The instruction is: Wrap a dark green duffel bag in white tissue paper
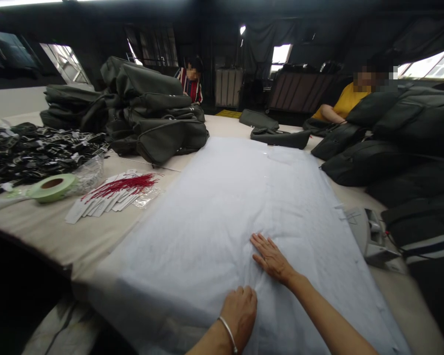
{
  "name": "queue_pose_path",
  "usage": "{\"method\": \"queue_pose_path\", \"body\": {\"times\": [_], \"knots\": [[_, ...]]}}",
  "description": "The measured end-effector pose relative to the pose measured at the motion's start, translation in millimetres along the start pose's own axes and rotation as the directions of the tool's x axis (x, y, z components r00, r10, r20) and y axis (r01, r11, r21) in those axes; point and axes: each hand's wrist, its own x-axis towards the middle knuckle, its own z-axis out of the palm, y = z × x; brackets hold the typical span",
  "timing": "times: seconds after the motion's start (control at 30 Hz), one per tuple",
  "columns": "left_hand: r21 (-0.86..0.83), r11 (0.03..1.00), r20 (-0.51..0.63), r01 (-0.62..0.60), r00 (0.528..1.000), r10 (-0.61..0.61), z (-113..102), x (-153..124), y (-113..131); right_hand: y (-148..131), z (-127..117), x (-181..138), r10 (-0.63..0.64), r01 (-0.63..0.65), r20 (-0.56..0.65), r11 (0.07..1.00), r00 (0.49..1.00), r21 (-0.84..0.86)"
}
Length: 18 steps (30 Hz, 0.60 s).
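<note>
Item: white sheet, laid flat on a pale table. Its long axis runs from the person's edge straight away, narrow end far.

1. Left hand, bracelet at the wrist, at the sheet's near edge: knuckles up, fingers curled under, apparently pinching the sheet, though the grip itself is hidden.
2. Right hand, just beyond the left hand, on the sheet: palm down, fingers spread flat, holding nothing.
3. Grey device, just beside the sheet's right edge.
4. Green tape roll, well left of the sheet.
5. White tags with red strings, between the roll and the sheet's left edge.
6. Heap of black labels, further left and beyond the roll.
7. Stack of dark bags, at the sheet's far left corner.
8. 2 folded dark bags, just past its far end.
9. More dark bags, along its right side.
10. 2 seated people beyond the sheet.
</note>
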Motion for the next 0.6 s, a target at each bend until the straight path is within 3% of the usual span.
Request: {"method": "queue_pose_path", "body": {"times": [0.1,0.2,0.3,0.4,0.47,0.6], "knots": [[0.016,1.000,0.021,-0.018,1.000,0.017,2,-2,-2,-3,-9,2,0.035,-0.036,-0.019,0.999,0.999,-0.012],[0.032,0.999,0.030,-0.037,0.999,0.036,5,-2,-6,-10,-11,-2,0.073,-0.082,-0.133,0.994,0.988,-0.069],[0.022,0.999,0.078,-0.038,0.996,0.036,8,-3,-10,-21,1,-16,0.000,-0.036,-0.221,0.987,0.975,-0.159],[-0.008,1.000,0.165,-0.021,0.986,0.022,2,0,-13,-28,22,-31,-0.099,0.054,-0.187,0.971,0.977,-0.233],[-0.051,0.998,0.097,-0.026,0.995,0.031,-11,6,-14,-29,35,-35,-0.122,0.063,-0.193,0.956,0.974,-0.285],[-0.201,0.978,-0.239,-0.062,0.971,0.013,-40,37,-10,-24,45,-34,-0.199,0.082,-0.271,0.918,0.942,-0.388]]}}
